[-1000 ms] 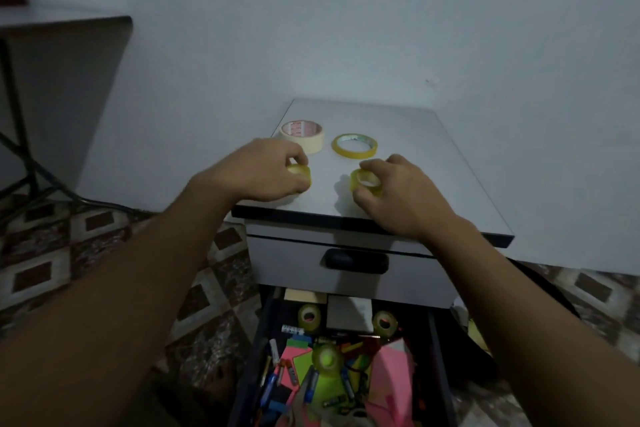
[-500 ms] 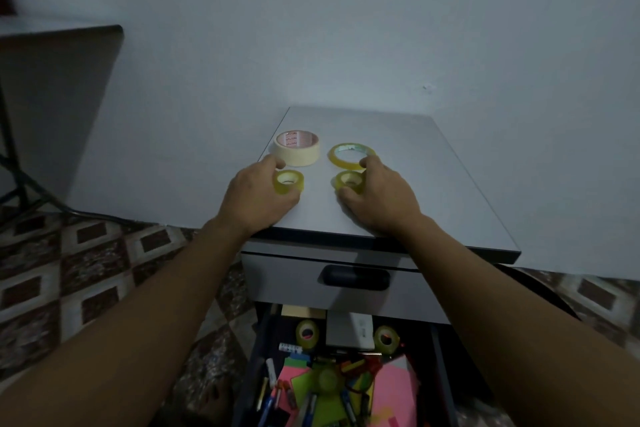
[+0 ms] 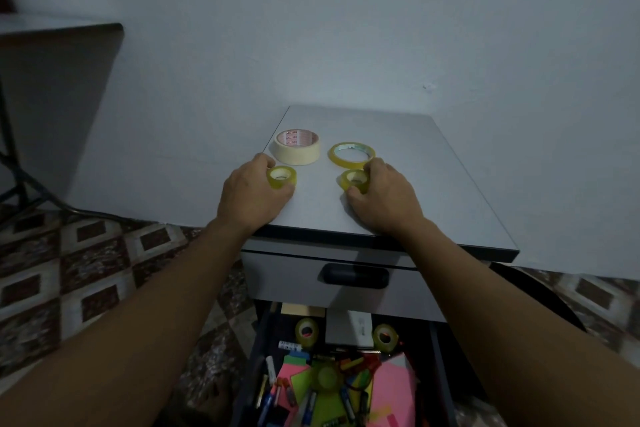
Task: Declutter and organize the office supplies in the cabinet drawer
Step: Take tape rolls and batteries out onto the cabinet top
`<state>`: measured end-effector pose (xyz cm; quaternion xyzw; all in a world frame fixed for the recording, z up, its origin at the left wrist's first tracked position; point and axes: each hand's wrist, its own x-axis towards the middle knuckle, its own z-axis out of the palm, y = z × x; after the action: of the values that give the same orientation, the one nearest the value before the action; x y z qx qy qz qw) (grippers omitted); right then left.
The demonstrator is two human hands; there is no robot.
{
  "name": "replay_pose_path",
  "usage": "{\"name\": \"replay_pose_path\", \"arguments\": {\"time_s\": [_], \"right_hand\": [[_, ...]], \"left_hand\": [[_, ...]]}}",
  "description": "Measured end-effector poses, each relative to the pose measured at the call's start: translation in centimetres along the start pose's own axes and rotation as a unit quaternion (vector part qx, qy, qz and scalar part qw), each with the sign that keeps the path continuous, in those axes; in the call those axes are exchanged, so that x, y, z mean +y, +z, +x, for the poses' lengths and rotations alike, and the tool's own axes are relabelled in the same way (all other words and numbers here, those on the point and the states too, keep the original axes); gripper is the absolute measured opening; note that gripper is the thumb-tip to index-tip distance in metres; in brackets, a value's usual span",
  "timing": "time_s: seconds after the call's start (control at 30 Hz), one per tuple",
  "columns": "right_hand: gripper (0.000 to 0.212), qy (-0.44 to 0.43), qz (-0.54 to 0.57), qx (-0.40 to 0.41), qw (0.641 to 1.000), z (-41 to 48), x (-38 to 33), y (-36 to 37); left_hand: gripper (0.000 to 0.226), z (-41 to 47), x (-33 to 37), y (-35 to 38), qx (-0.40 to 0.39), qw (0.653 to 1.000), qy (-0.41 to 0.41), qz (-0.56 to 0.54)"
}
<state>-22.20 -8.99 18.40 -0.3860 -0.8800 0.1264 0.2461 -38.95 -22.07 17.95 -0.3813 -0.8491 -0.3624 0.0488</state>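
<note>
Head camera shows the left hand (image 3: 254, 192) pinching a small yellow tape roll (image 3: 282, 177) on the counter (image 3: 436, 191) and the right hand (image 3: 382, 198) pinching a second small roll (image 3: 355, 179), with the masking tape (image 3: 298, 147) beyond the left hand, the thin tape ring (image 3: 351, 152) beyond the right, and the drawer (image 3: 332, 378), seemingly open, below both wrists.

Looks like home-office corner: small cabinet (image 3: 433, 184) by plain wall (image 3: 346, 28), patterned floor tiles (image 3: 86, 270), open drawer (image 3: 437, 367) crammed w/ pens (image 3: 270, 399), sticky notes (image 3: 391, 381), tape rolls (image 3: 307, 331).
</note>
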Motion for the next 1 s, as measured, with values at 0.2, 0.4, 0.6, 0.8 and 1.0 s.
{"name": "replay_pose_path", "arguments": {"time_s": [0.2, 0.4, 0.6, 0.8, 1.0], "right_hand": [[0.040, 0.034, 0.012, 0.034, 0.999, 0.1, 0.2, 0.1], [0.042, 0.042, 0.025, 0.042, 0.998, 0.1, 0.2, 0.2], [0.046, 0.048, 0.037, 0.031, 0.998, -0.2, 0.3, -0.2], [0.055, 0.050, 0.089, 0.030, 0.994, -1.2, 1.3, -1.2], [0.021, -0.103, 0.106, 0.156, 0.977, -6.0, 2.2, -1.5]], "left_hand": [[0.050, 0.0, 0.0, 0.1, 0.011, 1.000, -0.005, -0.001], [0.053, -0.1, 0.0, 0.0, 0.021, 1.000, -0.018, -0.009], [0.056, 0.0, -0.1, -0.2, 0.012, 0.999, -0.037, -0.017], [0.066, -0.6, -0.1, -0.6, 0.020, 0.995, -0.051, -0.083], [0.010, -5.9, 0.8, -0.4, 0.170, 0.971, 0.125, -0.108]]}}
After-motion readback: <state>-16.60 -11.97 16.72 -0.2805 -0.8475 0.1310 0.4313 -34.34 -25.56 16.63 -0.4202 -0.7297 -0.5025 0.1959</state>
